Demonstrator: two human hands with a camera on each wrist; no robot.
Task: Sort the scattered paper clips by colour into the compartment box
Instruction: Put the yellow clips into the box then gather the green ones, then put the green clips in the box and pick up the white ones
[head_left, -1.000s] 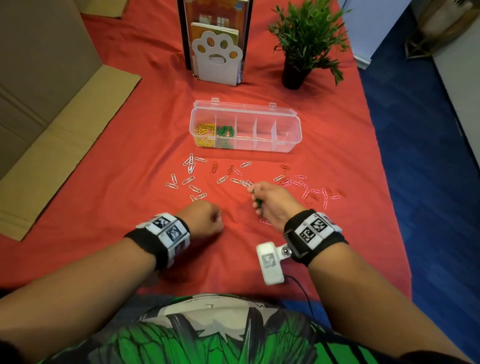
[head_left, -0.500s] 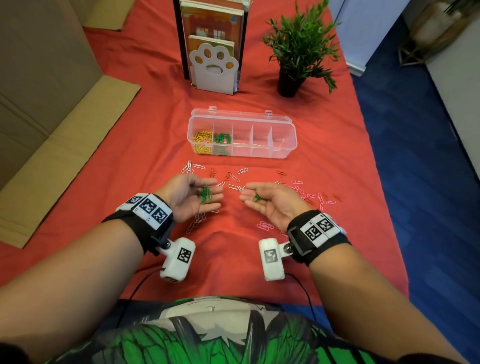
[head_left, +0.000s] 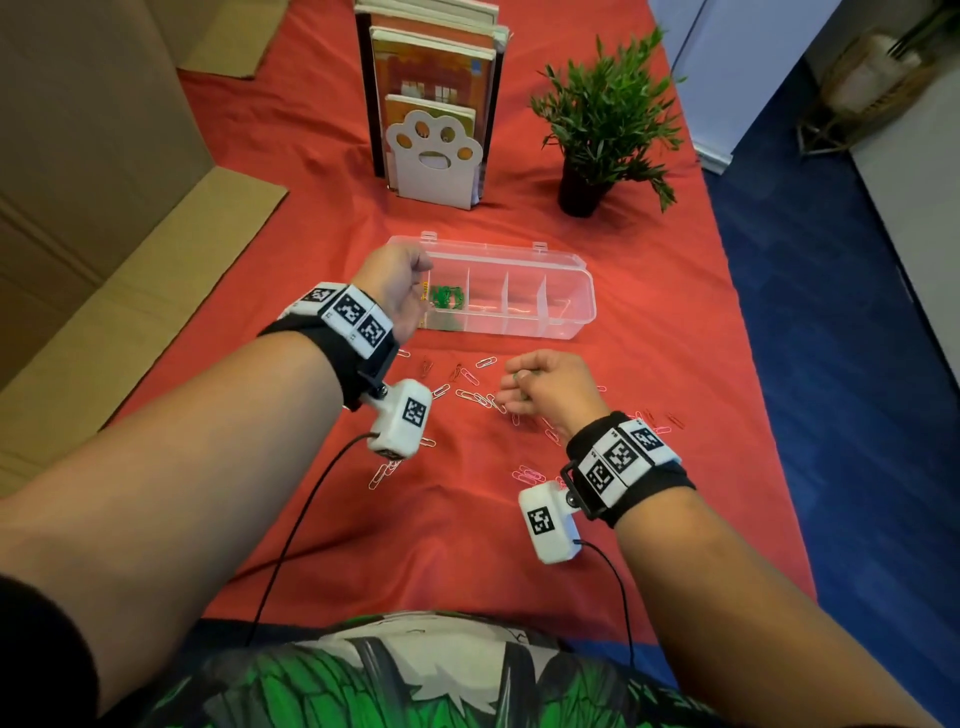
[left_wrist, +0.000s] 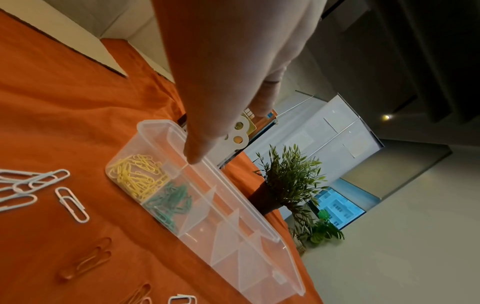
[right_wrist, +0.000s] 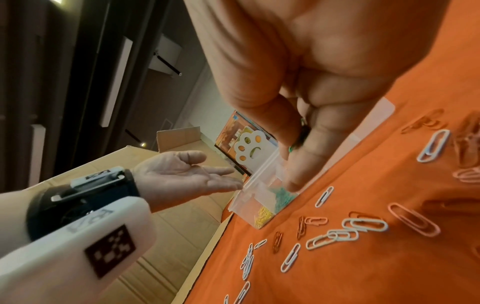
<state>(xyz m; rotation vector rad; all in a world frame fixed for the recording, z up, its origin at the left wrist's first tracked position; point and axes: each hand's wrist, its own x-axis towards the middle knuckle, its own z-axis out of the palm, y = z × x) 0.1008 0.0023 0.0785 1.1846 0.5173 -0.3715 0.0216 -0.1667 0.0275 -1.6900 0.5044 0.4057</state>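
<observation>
Between the thumb and fingertips of the right hand (head_left: 545, 387) a green paper clip (right_wrist: 298, 142) is pinched, just above the scattered paper clips (head_left: 480, 397) on the red cloth (head_left: 467, 545). Beyond that grip, the left hand (head_left: 397, 291) is held flat and empty over the compartment box (head_left: 566, 306), where 2 end compartments are filled with yellow clips (left_wrist: 137, 174) and green clips (left_wrist: 168, 202). The clips are judged light, springy and slippery; each is best nipped across its loops. No legible writing is seen; only coded square markers are worn on the wristbands.

Black wristbands (head_left: 631, 467) with square-coded white tags, green-printed shirt (head_left: 322, 686)
</observation>
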